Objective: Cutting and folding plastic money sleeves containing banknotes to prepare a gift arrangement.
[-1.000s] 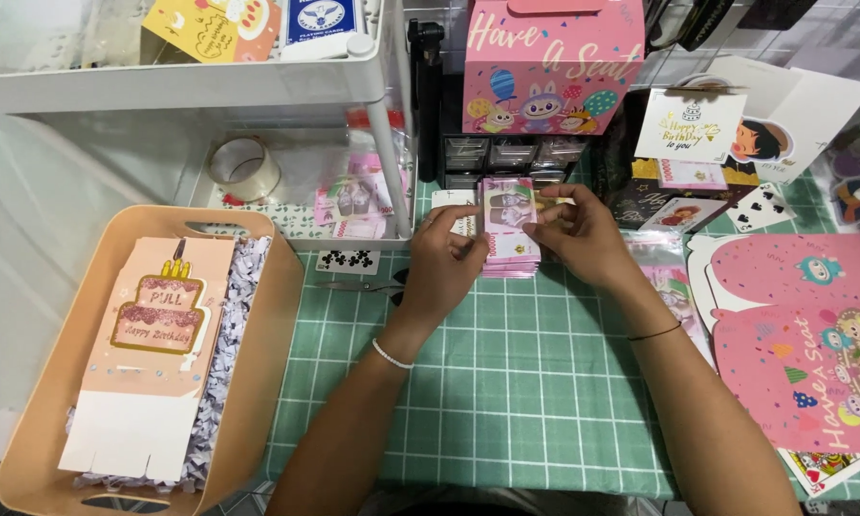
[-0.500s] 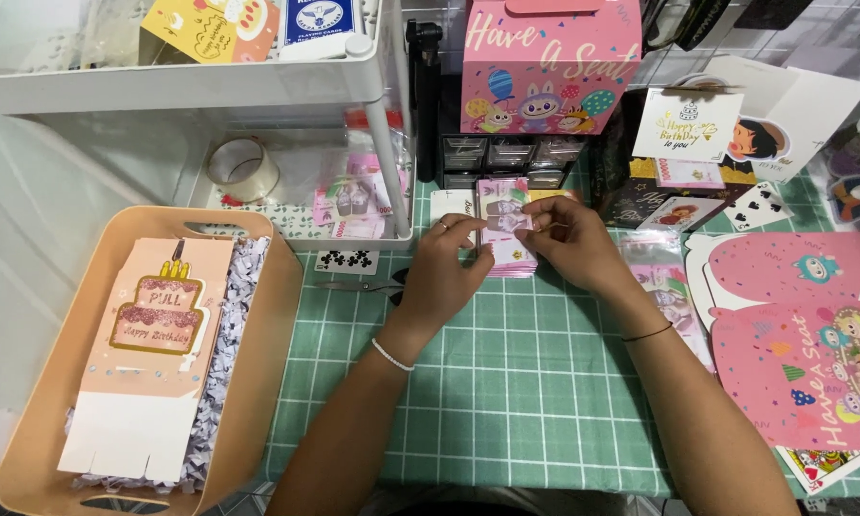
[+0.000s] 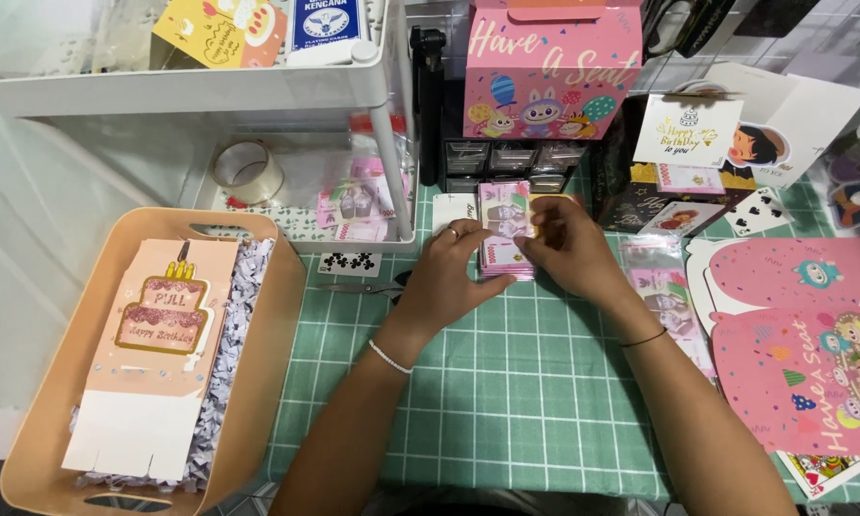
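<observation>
Both my hands meet over a stack of pink banknotes (image 3: 504, 229) on the green checked mat (image 3: 506, 401). My left hand (image 3: 449, 268) grips the stack's left side, a ring on one finger. The fingers of my right hand (image 3: 568, 247) pinch its right edge, where a yellow band shows. The stack stands slightly lifted off the mat just in front of a small black drawer unit (image 3: 511, 162). A white card (image 3: 452, 208) lies behind my left hand.
A peach tub (image 3: 272, 363) at left holds shredded paper and a pink cake-printed card box (image 3: 157, 354). Scissors (image 3: 363, 285), a tape roll (image 3: 246, 172), a white shelf cart (image 3: 191, 91), a pink gift box (image 3: 549, 67), playing cards (image 3: 760, 210) and flat pink box cutouts (image 3: 803, 354) surround the mat.
The banknote stack has come toward me and down a little between both hands. My fingers have shifted along its edges.
</observation>
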